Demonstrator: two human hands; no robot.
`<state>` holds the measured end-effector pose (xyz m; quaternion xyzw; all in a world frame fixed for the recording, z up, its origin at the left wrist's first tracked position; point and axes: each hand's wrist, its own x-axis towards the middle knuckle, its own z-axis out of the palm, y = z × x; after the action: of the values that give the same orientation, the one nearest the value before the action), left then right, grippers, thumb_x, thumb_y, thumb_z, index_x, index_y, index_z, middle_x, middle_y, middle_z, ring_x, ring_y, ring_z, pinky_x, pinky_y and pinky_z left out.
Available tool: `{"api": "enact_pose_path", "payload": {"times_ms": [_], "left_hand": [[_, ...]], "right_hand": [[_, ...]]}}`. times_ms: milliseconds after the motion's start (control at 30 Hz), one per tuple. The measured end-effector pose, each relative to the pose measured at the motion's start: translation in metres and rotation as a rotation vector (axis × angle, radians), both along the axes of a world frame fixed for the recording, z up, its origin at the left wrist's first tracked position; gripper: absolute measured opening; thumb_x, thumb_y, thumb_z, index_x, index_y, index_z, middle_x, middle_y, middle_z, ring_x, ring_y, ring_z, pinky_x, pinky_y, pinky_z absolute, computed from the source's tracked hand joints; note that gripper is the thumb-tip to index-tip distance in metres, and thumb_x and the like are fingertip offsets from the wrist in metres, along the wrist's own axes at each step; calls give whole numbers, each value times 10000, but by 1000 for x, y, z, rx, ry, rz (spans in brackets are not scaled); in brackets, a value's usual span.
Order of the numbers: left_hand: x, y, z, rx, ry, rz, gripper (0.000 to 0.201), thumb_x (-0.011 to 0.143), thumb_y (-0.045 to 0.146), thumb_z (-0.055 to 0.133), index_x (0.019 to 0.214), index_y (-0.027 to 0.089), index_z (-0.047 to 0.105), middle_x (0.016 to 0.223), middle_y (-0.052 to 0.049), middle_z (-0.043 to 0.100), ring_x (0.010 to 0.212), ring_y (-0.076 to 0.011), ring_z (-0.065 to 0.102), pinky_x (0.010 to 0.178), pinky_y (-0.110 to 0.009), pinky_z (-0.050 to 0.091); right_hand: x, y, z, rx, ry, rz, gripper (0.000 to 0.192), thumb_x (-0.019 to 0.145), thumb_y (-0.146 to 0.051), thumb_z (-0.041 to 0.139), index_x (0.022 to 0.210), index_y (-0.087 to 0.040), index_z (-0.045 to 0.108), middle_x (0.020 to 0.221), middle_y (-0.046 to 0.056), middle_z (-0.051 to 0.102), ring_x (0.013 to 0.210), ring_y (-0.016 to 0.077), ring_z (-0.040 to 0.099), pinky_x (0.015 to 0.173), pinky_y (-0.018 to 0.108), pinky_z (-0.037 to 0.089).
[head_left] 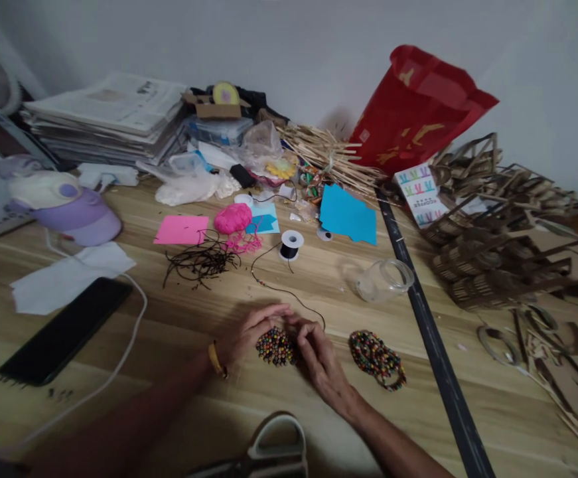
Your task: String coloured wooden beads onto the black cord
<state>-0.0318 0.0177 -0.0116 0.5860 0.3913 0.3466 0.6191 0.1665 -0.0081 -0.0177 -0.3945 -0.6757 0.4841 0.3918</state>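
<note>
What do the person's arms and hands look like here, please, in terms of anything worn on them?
Both forearms are bare, with no sleeves in view. The left hand has a yellow-orange band around its wrist. The right hand shows no band, watch or glove, and no rings can be made out on either hand at this size.

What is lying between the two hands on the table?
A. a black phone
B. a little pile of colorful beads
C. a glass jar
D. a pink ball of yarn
B. The little pile of colorful beads sits on the table right between the left hand and the right hand, which both touch it.
</note>
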Motion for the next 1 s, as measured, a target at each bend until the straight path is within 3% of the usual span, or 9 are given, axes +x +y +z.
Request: {"api": "enact_pose_path", "payload": {"times_ms": [300,500,567,700,800,1000], "left_hand": [[8,-10,7,-6,79,-13,522,956,498,290,1312,191,516,1350,-65,546,1282,-202,460,1141,-341,281],[9,-14,16,17,141,-36,556,954,514,238,1286,185,538,1337,-81,556,1283,-229,456,1096,-353,342],[5,-14,16,56,152,-46,545,943,524,279,1295,194,531,1319,-80,569,1259,-236,476,1085,-360,350],[-1,-10,11,209,209,-118,632,797,524,598,1345,231,484,1362,-54,526,1271,-256,443,1107,-350,298],[0,-2,5,65,105,-61,514,939,509,326,1235,188,596,1246,-75,616,1195,-229,520,1078,-367,342],[6,10,2,-134,-145,-23,553,869,560,474,1143,107,634,1168,-138,663,1110,-255,601,1030,-404,416]], "right_hand": [[-5,-4,5,79,-104,145,113,977,-242,352,964,-214,461,1155,102,548,1116,178,499,958,316,393],[-4,-1,0,88,-96,177,121,975,-271,364,959,-214,469,1067,90,564,1030,181,522,910,309,413],[-4,0,0,65,-82,187,129,975,-291,372,971,-216,477,1093,92,561,1057,185,517,932,318,404],[-5,2,2,0,2,140,162,966,-351,405,944,-218,494,1087,85,576,1072,190,518,943,327,400],[-5,4,1,-80,75,85,193,951,-394,433,903,-217,495,1044,74,590,1035,192,539,916,324,413],[3,12,-1,-114,146,-82,243,904,-428,508,819,-201,498,886,42,586,897,186,553,856,319,439]]}}
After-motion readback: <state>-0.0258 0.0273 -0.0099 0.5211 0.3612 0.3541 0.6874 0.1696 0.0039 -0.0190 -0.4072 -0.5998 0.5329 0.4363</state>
